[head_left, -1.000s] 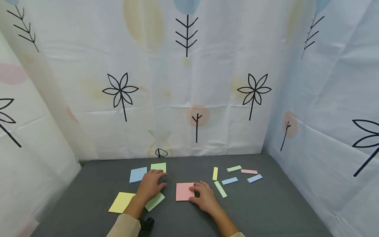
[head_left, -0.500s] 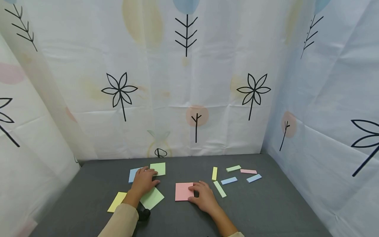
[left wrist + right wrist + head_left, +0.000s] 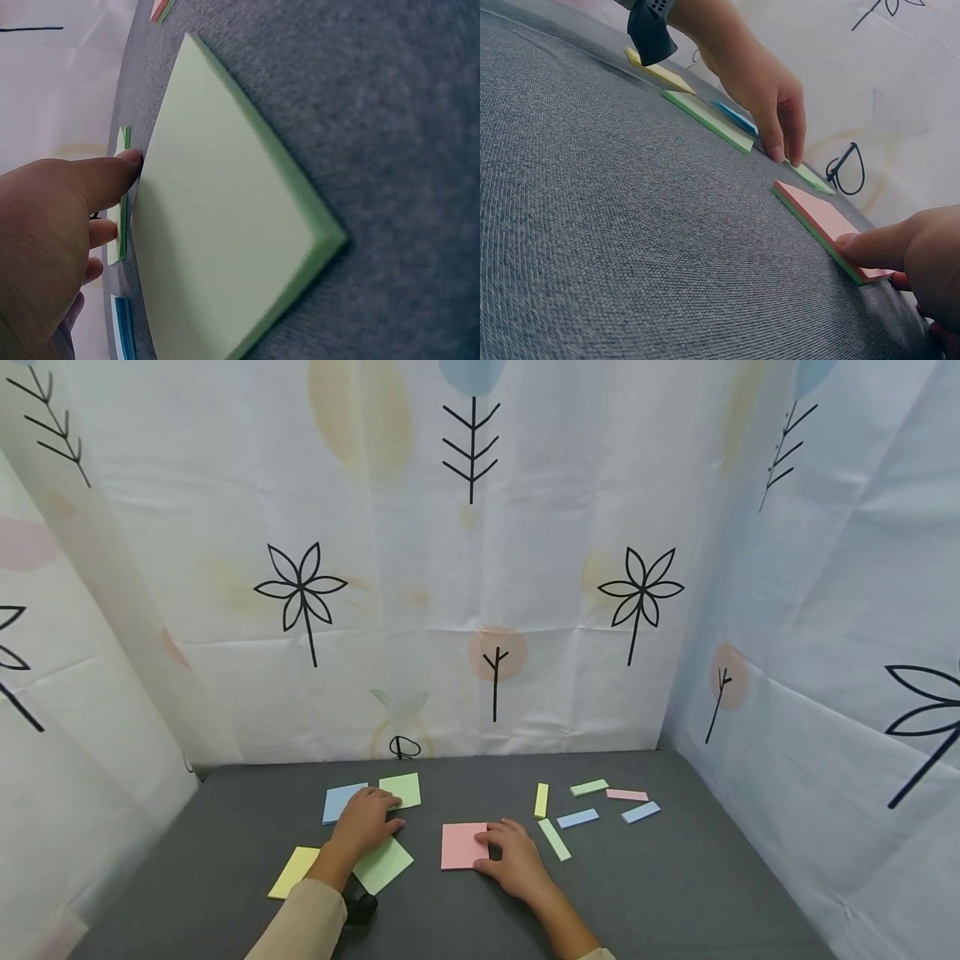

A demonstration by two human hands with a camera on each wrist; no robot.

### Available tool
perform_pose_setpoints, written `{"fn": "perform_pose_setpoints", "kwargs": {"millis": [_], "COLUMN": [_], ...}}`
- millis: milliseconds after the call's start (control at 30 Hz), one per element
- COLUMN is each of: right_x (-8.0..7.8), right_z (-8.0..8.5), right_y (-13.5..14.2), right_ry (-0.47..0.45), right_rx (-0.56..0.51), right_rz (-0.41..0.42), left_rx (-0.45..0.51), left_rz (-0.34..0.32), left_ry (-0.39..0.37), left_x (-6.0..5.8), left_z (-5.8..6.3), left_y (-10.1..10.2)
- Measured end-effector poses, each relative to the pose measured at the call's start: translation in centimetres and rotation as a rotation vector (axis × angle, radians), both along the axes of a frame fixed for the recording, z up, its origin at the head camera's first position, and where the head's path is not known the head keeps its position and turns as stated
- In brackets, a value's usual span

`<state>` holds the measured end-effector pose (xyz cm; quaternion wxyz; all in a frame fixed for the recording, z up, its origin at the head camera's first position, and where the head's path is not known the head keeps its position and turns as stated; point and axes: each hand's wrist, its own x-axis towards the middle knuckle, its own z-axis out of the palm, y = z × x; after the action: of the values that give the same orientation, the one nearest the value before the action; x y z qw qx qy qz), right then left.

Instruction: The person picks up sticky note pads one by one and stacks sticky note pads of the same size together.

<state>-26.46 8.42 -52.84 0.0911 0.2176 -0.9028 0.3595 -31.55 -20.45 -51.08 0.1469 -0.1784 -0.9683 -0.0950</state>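
Note:
My left hand (image 3: pixel 363 822) reaches to the far pale-green sticky-note pad (image 3: pixel 406 788), its fingertips at the pad's near left corner. The thumb (image 3: pixel 120 174) is spread apart from the fingers. Under the wrist lies a second green pad (image 3: pixel 384 863), turned cornerwise and large in the left wrist view. A blue pad (image 3: pixel 341 802) sits just left of the hand. My right hand (image 3: pixel 516 858) holds the right edge of a pink pad (image 3: pixel 459 847). Its thumb (image 3: pixel 877 246) lies on the pink top, and the other fingers curl at the far edge, mostly hidden. Green shows along the pink pad's side.
A yellow pad (image 3: pixel 294 872) lies left of my left forearm, which partly covers it. Right of centre several narrow strips are scattered, among them a yellow strip (image 3: pixel 542 800) and a pink strip (image 3: pixel 627 795). A printed cloth (image 3: pixel 420 610) hangs behind the grey table (image 3: pixel 637 893).
My left hand has moved left from over the far green pad to its near left corner, and that pad has turned slightly. My right hand has stayed at the pink pad.

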Motion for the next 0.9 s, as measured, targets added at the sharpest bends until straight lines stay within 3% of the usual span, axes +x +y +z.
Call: {"fn": "perform_pose_setpoints", "kwargs": {"millis": [400, 533, 900], "right_x": [0.0, 0.0, 0.0], "right_z": [-0.1, 0.0, 0.0], "right_y": [0.0, 0.0, 0.0], "right_ry": [0.000, 0.005, -0.002], "right_rx": [0.001, -0.002, -0.005], "right_rz": [-0.007, -0.005, -0.005], "left_rx": [-0.012, 0.038, 0.151], "left_rz": [-0.097, -0.108, -0.126], "left_ry": [-0.011, -0.016, -0.136], "left_x": [-0.1, -0.2, -1.0], "left_z": [0.1, 0.3, -0.4], "left_y": [0.9, 0.5, -0.3]}}
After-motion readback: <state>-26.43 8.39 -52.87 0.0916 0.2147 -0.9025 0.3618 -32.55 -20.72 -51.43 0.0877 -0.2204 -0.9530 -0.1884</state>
